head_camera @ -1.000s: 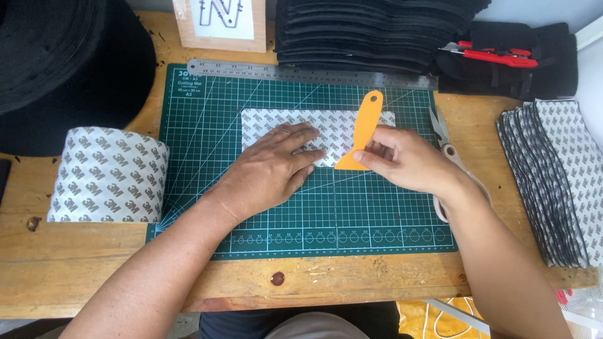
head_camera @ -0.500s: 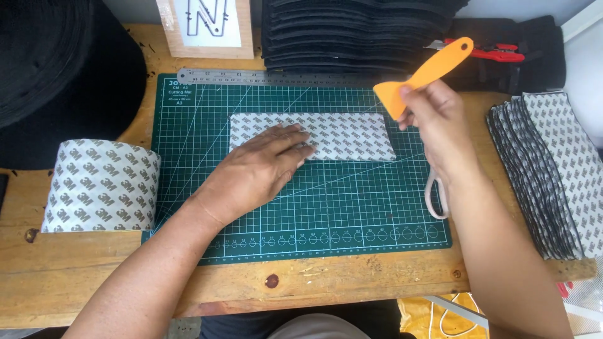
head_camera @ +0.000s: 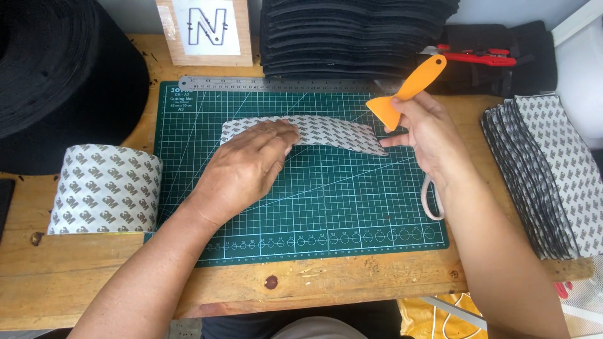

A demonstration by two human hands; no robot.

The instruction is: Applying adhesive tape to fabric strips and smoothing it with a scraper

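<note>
While the left hand (head_camera: 248, 166) lies flat with fingers spread, pressing down on the left part of a long rectangular strip of patterned white-and-grey backing paper (head_camera: 326, 133), the strip itself sits across the upper middle of the green gridded cutting mat (head_camera: 314, 207), and its right end curves up off the mat a bit. Over on the right, the right hand (head_camera: 427, 135) is closed around the blade end of an orange plastic scraper (head_camera: 405, 94), handle pointing up and away, and its fingertips look like they're touching the strip's right corner. A thin whitish loop (head_camera: 432, 201) pokes out beside that wrist. Left of the mat sits a fat roll of the same patterned paper (head_camera: 103, 188), and off to the right there's a fanned stack of cut patterned pieces (head_camera: 546, 169). Further back, a steel ruler (head_camera: 276, 83) lines the mat's top edge, then a pile of black foam sheets (head_camera: 358, 31) and a red-handled cutter (head_camera: 483, 56).
</note>
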